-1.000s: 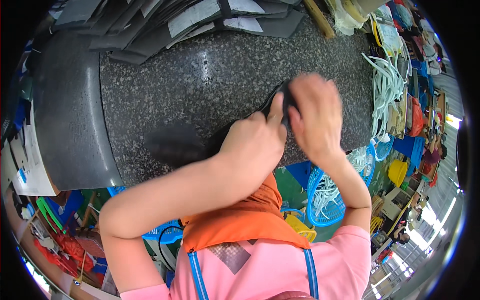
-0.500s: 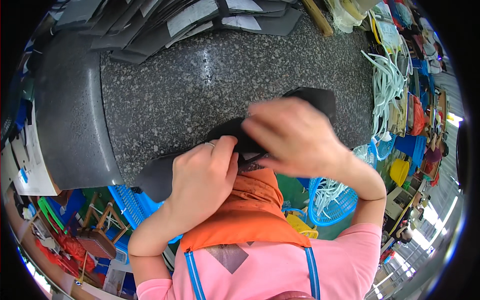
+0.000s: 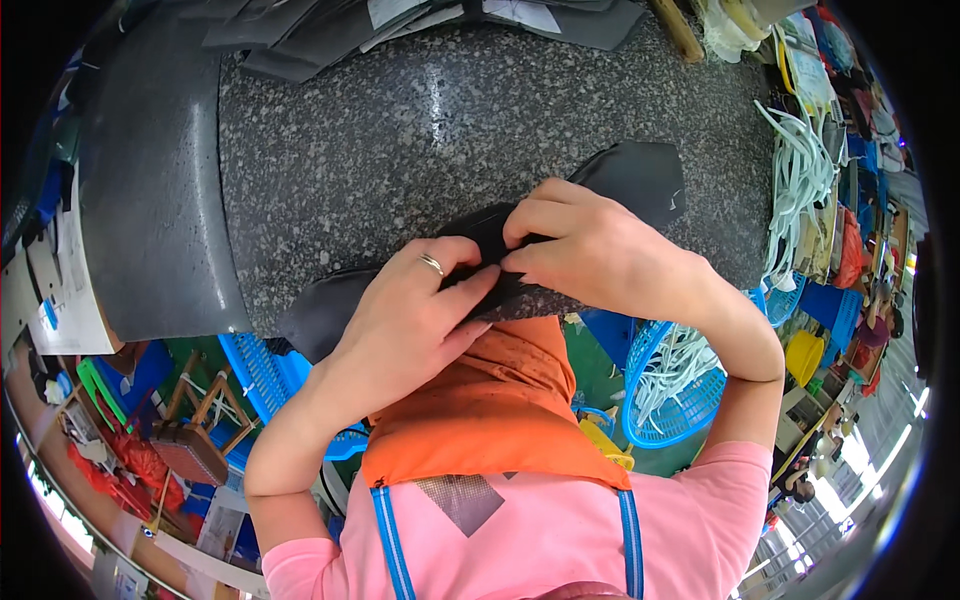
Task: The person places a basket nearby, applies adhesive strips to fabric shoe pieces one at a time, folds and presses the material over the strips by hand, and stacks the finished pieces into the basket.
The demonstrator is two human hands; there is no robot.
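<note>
A dark, flexible sheet piece lies along the near edge of the speckled stone tabletop. Its broad ends show past both hands, and its middle is gathered or folded between them. My left hand, wearing a ring, pinches the middle of the piece with thumb and fingers. Close beside it, my right hand grips the same part with bent fingers, the thumb near the left fingertips. Exactly what the fingertips press is hidden under them.
Flat dark pieces with pale paper patches are heaped at the far edge. A smooth grey sheet covers the table's left side. Pale green strips hang at the right. Blue baskets stand below, and a wooden stick lies far right.
My right hand, blurred and raised over the piece before, has come down and closed on it beside my left hand. My left hand's fingers have shifted slightly on the fold.
</note>
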